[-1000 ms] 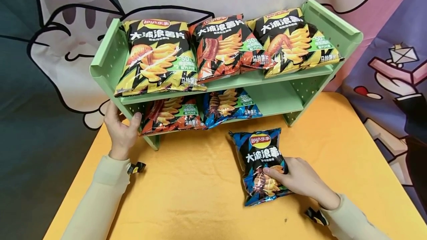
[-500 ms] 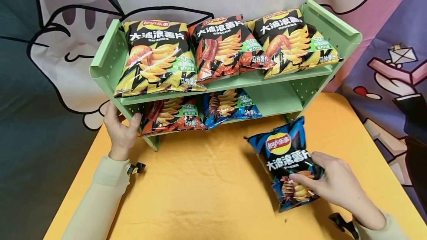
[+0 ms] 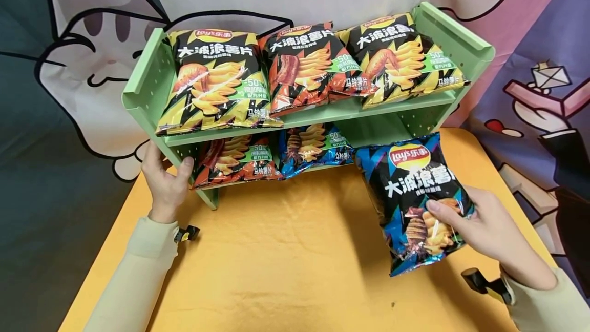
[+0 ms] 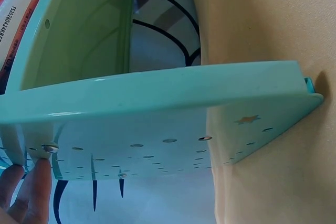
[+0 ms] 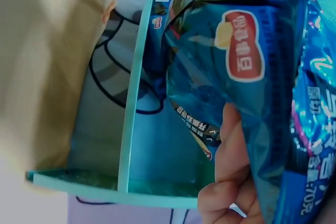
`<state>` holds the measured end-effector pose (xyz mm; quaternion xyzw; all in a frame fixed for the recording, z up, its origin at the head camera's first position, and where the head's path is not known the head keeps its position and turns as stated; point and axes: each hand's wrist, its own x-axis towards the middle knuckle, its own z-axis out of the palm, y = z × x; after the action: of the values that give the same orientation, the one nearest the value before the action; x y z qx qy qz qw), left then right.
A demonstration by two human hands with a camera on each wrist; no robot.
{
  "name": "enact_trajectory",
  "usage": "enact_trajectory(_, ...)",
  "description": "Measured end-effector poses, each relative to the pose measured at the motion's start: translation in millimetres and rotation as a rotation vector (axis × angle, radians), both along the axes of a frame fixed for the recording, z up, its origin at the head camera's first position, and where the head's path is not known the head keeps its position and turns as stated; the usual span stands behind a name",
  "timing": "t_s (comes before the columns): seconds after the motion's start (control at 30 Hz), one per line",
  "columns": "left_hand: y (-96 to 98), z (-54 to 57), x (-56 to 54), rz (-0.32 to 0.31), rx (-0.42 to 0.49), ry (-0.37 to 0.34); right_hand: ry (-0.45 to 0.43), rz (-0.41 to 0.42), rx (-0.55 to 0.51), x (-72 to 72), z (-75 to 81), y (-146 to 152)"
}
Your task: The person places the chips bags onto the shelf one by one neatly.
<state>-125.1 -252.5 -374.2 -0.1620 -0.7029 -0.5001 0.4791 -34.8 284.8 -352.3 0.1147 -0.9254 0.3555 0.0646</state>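
My right hand [image 3: 488, 224] grips a blue-and-black bag of potato chips [image 3: 419, 188] by its right side, thumb on the front. The bag is tilted, raised above the table in front of the right end of a green two-tier rack [image 3: 322, 114]. In the right wrist view, fingers [image 5: 231, 150] press the back of the bag. My left hand [image 3: 163, 181] holds the rack's left side panel, thumb on the inner side. Its fingers [image 4: 37, 192] touch the outer face in the left wrist view. A blue bag [image 3: 313, 147] and a red bag [image 3: 237, 160] lie on the lower tier.
On the upper tier lie two yellow bags, one left [image 3: 214, 81] and one right [image 3: 401, 60], with a red bag [image 3: 313, 65] between them. The rack stands on a yellow-covered table [image 3: 286, 250]. Printed cloth [image 3: 101, 81] hangs behind.
My right hand has lifted the blue bag of chips off the table area and moved it right and up towards the rack. My left hand has stayed at the rack's left side.
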Motion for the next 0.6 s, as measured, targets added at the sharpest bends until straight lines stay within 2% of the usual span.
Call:
enact_trajectory(0.07, 0.2, 0.0, 1.3, -0.002, 0.0, -0.008, -0.026, 0.006, 0.004, -9.7, 3.8, -2.7)
enact_trajectory(0.17, 0.6, 0.8, 2.9, -0.009, -0.003, -0.02, -0.009, -0.013, 0.008, -24.1, 10.2, -7.3)
enact_trajectory(0.3, 0.9, 1.9, 4.6, -0.007, -0.007, -0.034, 0.15, -0.012, 0.021, -44.0, 19.1, -12.2)
enact_trajectory(0.4, 1.0, 2.3, 5.4, -0.005, -0.003, -0.039, 0.245, -0.03, 0.106, -57.5, 26.5, -16.1)
enact_trajectory(0.47, 0.9, 2.4, 5.6, -0.006, -0.003, -0.042, 0.249, -0.063, 0.184, -65.2, 31.7, -19.1)
enact_trajectory(0.6, 0.4, 2.1, 5.5, -0.01, 0.0, -0.045, 0.172, -0.131, 0.29, -78.6, 39.8, -24.0)
